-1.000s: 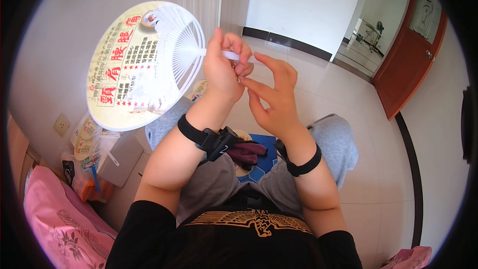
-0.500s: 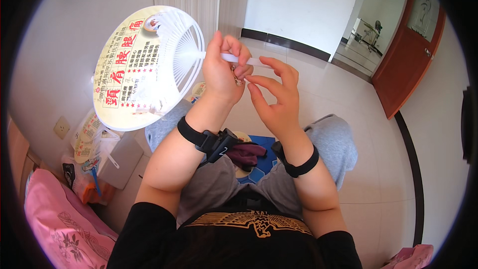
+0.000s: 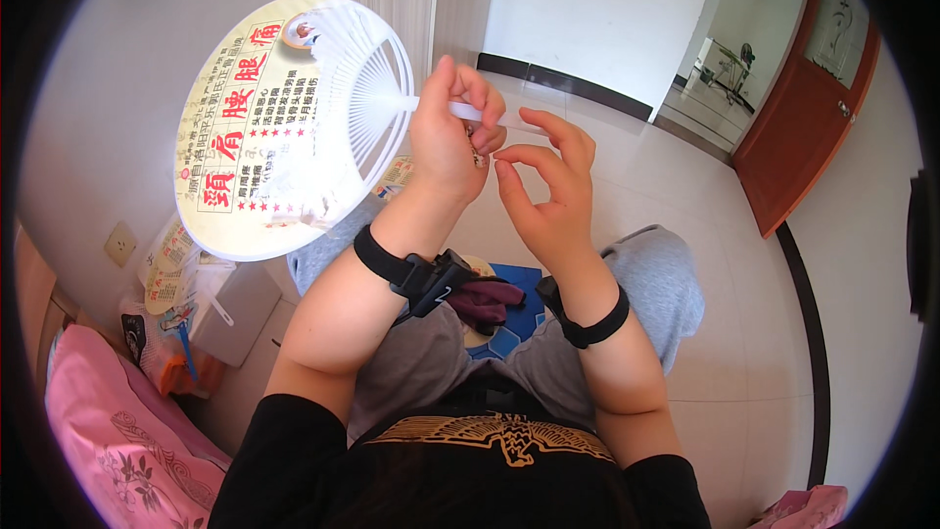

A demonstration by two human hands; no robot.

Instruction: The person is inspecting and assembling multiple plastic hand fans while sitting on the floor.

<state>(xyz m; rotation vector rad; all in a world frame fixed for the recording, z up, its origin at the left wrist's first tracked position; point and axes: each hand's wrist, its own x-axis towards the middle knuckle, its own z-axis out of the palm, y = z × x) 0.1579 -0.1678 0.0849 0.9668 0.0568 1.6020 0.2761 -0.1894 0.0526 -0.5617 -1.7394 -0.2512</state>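
My left hand (image 3: 452,147) is closed round the white plastic handle of a round hand fan (image 3: 333,132). The fan's cream face, printed in red and black, is tilted up to the left; its white ribs fan out from the handle. Against the left palm and fingers lies a small beaded trinket (image 3: 479,155), partly hidden. My right hand (image 3: 556,201) is close beside it, thumb and index fingertips pressed together by the trinket. Whatever they pinch is too small to make out. The right middle finger reaches toward the handle's end.
Below the hands, a dark maroon cloth (image 3: 482,302) lies on a blue patterned surface (image 3: 529,309) between my knees. At left are more fans (image 3: 171,269), a white box (image 3: 240,309), a plastic bag (image 3: 157,343) and pink bedding (image 3: 117,431). A brown door (image 3: 808,118) stands ajar at right.
The fan has tilted a little, its upper edge rising. Both hands have shifted slightly to the right, the right fingertips staying near the trinket.
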